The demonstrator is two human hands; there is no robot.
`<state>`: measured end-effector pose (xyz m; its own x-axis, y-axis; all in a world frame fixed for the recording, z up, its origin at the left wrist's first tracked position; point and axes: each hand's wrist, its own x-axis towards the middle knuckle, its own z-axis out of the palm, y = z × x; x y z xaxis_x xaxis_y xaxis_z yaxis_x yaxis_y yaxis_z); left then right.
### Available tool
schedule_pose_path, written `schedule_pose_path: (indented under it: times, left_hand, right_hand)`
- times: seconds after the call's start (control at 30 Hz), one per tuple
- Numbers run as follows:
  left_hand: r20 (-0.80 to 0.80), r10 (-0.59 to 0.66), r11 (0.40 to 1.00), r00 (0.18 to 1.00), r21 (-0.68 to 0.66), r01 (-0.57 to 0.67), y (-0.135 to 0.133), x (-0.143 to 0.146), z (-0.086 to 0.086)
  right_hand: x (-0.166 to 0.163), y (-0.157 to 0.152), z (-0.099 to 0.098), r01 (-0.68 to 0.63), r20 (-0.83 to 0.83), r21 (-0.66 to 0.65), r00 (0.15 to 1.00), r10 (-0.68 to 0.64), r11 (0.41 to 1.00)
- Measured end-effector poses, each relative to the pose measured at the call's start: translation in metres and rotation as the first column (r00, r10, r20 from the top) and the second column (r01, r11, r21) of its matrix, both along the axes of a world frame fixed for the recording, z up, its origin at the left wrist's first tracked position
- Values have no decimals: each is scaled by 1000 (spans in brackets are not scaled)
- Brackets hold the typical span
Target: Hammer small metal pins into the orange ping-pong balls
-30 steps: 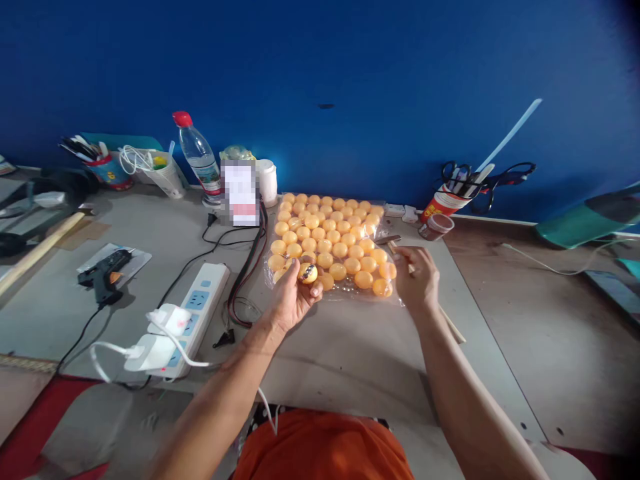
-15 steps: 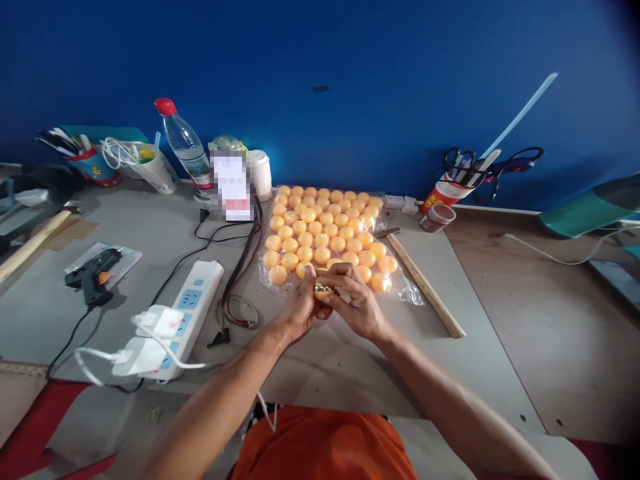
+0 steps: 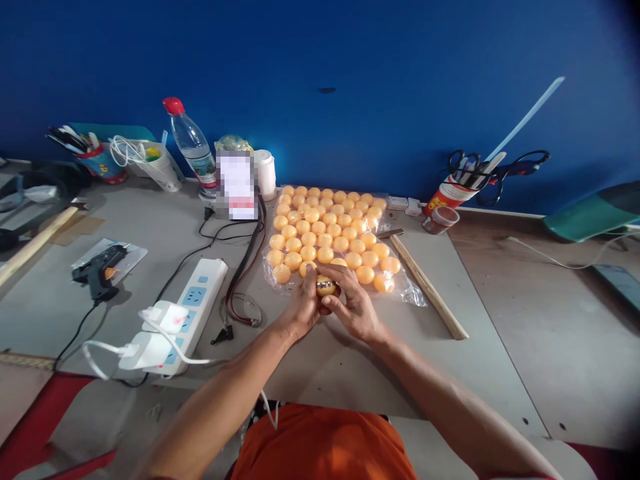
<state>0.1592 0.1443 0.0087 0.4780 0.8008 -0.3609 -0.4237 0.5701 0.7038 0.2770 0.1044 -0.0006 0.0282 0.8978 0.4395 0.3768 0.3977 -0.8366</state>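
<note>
Both of my hands meet over the table's middle, closed round one orange ball (image 3: 325, 287) that carries a dark mark. My left hand (image 3: 301, 308) cups it from the left and my right hand (image 3: 353, 303) pinches it from the right. Just behind them lies a clear plastic bag (image 3: 410, 291) filled with several orange balls (image 3: 330, 233) in rows. A wooden stick (image 3: 428, 287) lies on the table to the right of the bag, apart from my right hand.
A white power strip (image 3: 193, 308) with plugs and cables lies at left, with a glue gun (image 3: 97, 276) beyond it. A water bottle (image 3: 193, 148), cups and a pen holder (image 3: 97, 163) line the blue wall. A red cup with scissors (image 3: 450, 193) stands at right.
My right hand let go of the wooden stick, which now lies on the table, and came left to join my left hand on the marked orange ball.
</note>
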Motion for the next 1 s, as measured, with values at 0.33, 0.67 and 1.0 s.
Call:
schedule_pose_path:
  times: [0.33,0.67,1.0]
  left_hand:
    - [-26,30,999,999,-24,-31,-2,1,0]
    - [17,12,999,1000,-33,-12,-1,1,-4]
    - [-32,-21,999,999,44,22,-2,0,-8]
  right_hand:
    - [-7,-2,-3,27,4,-74,1000,-26,997]
    - [-5,-2,0,-1,-50,-60,999,-2,998]
    - [-5,-2,1,7,-66,-64,998,-11,998]
